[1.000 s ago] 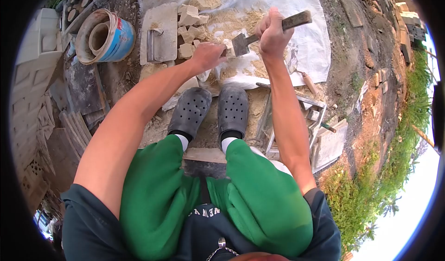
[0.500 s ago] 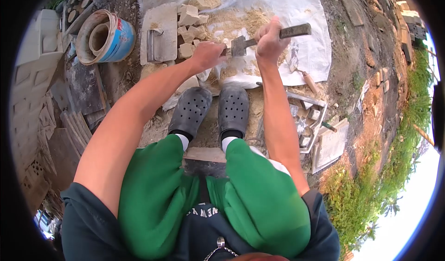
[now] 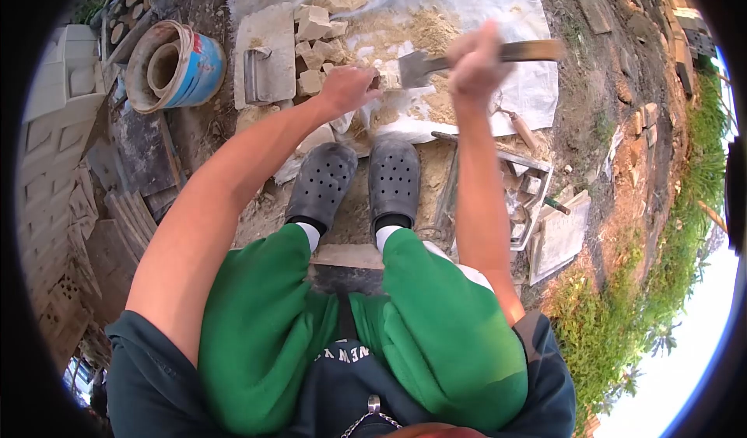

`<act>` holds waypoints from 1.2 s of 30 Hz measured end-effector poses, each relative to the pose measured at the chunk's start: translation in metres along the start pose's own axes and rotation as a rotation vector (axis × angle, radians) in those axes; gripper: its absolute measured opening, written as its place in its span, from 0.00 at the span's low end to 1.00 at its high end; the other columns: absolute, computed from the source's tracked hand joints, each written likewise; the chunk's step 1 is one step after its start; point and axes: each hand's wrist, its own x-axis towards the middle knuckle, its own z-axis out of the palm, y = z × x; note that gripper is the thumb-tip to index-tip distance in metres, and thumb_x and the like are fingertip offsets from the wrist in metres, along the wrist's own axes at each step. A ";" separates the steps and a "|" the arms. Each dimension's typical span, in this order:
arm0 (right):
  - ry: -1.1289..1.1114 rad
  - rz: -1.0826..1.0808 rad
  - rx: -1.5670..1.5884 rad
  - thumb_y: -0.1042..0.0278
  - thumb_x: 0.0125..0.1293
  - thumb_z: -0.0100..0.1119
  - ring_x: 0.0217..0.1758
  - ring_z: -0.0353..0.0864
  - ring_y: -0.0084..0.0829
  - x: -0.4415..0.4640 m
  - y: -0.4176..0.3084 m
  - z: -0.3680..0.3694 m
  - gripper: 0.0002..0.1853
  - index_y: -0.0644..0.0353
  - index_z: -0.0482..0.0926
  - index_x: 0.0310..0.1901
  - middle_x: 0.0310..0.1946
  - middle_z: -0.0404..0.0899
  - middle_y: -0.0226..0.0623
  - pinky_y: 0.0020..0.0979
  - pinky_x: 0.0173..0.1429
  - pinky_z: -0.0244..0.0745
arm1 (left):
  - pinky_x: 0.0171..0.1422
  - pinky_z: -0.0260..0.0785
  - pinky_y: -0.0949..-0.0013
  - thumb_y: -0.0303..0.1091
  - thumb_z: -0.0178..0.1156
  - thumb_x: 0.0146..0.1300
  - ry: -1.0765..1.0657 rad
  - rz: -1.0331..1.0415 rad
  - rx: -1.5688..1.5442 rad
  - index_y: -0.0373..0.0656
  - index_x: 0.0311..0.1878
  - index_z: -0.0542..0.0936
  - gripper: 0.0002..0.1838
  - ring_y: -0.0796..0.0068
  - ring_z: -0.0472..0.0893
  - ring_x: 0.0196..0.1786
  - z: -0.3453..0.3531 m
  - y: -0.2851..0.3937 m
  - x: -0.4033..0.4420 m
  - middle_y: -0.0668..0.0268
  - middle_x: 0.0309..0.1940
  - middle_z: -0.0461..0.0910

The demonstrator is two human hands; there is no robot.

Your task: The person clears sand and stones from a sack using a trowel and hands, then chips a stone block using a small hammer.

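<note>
My left hand (image 3: 350, 90) is closed on a small pale stone (image 3: 389, 72), mostly covered by the fingers, over the dusty white sheet. In my right hand (image 3: 476, 68), wrapped in a fist, is a hatchet-like hammer (image 3: 415, 69). Its broad dark blade points left and sits right beside the stone. The wooden handle sticks out to the right of the fist, blurred by motion. Just behind my left hand lies a pile of broken pale stones (image 3: 314, 24). Crumbs and yellowish dust (image 3: 432, 29) cover the sheet around the blade.
A blue-and-white bucket (image 3: 194, 68) stands at the upper left, near a flat board with a handle (image 3: 268, 61). To the right lie a trowel (image 3: 523, 131), a metal frame (image 3: 537, 177) and pale slabs (image 3: 560, 240). My grey clogs (image 3: 393, 181) are close to the sheet's edge.
My right hand has shifted slightly right, and the hammer has turned so its handle and blade show differently. My left hand stays nearly in place on the stone.
</note>
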 end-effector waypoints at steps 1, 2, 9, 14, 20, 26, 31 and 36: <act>-0.031 0.052 0.018 0.64 0.75 0.50 0.12 0.58 0.17 -0.017 0.036 -0.005 0.23 0.53 0.63 0.18 0.11 0.61 0.23 0.26 0.17 0.53 | 0.45 0.75 0.52 0.49 0.67 0.58 -0.013 -0.014 -0.005 0.45 0.49 0.81 0.21 0.53 0.84 0.41 0.001 0.002 0.000 0.56 0.34 0.84; -0.047 0.101 0.039 0.65 0.75 0.50 0.12 0.59 0.16 -0.016 0.034 -0.005 0.22 0.54 0.64 0.18 0.11 0.62 0.23 0.25 0.17 0.53 | 0.45 0.75 0.52 0.49 0.67 0.58 -0.009 -0.011 -0.008 0.45 0.49 0.81 0.21 0.53 0.84 0.41 -0.001 0.004 0.002 0.56 0.34 0.84; -0.093 0.060 0.000 0.66 0.75 0.49 0.12 0.61 0.18 0.006 -0.021 0.008 0.24 0.56 0.64 0.17 0.11 0.63 0.25 0.26 0.18 0.55 | 0.51 0.74 0.54 0.49 0.67 0.57 -0.022 -0.008 0.001 0.46 0.52 0.78 0.24 0.55 0.82 0.49 -0.002 0.002 0.001 0.56 0.42 0.83; -0.129 -0.051 0.031 0.65 0.76 0.47 0.11 0.62 0.19 0.019 -0.054 0.007 0.26 0.57 0.62 0.15 0.09 0.62 0.26 0.26 0.18 0.55 | 0.61 0.70 0.52 0.52 0.68 0.56 -0.016 -0.024 -0.038 0.44 0.61 0.73 0.33 0.53 0.78 0.59 -0.006 0.017 0.008 0.54 0.53 0.79; -0.089 0.039 -0.106 0.67 0.76 0.47 0.13 0.56 0.19 -0.019 0.040 -0.015 0.24 0.53 0.59 0.17 0.12 0.57 0.24 0.28 0.19 0.53 | 0.64 0.69 0.49 0.55 0.67 0.57 -0.079 -0.038 0.025 0.42 0.62 0.72 0.36 0.51 0.75 0.62 0.002 0.039 0.025 0.54 0.55 0.77; -0.178 0.066 -0.022 0.67 0.76 0.48 0.14 0.53 0.20 -0.011 0.022 -0.020 0.24 0.54 0.58 0.18 0.12 0.56 0.24 0.29 0.20 0.49 | 0.62 0.71 0.50 0.54 0.67 0.58 -0.173 -0.095 0.029 0.40 0.55 0.78 0.30 0.52 0.76 0.60 0.005 0.044 0.031 0.54 0.54 0.77; -0.169 0.193 0.122 0.69 0.72 0.53 0.13 0.56 0.17 0.001 -0.002 -0.015 0.24 0.54 0.63 0.15 0.11 0.60 0.22 0.26 0.21 0.49 | 0.61 0.72 0.50 0.54 0.65 0.59 -0.208 -0.212 0.029 0.44 0.54 0.81 0.27 0.53 0.77 0.60 -0.006 0.057 0.035 0.54 0.52 0.78; -0.121 0.062 0.178 0.70 0.70 0.53 0.11 0.52 0.19 0.021 -0.064 -0.017 0.25 0.52 0.59 0.13 0.10 0.57 0.24 0.28 0.19 0.47 | 0.62 0.69 0.49 0.55 0.63 0.61 -0.084 -0.062 0.128 0.46 0.51 0.82 0.25 0.55 0.79 0.59 0.018 0.054 0.041 0.55 0.50 0.79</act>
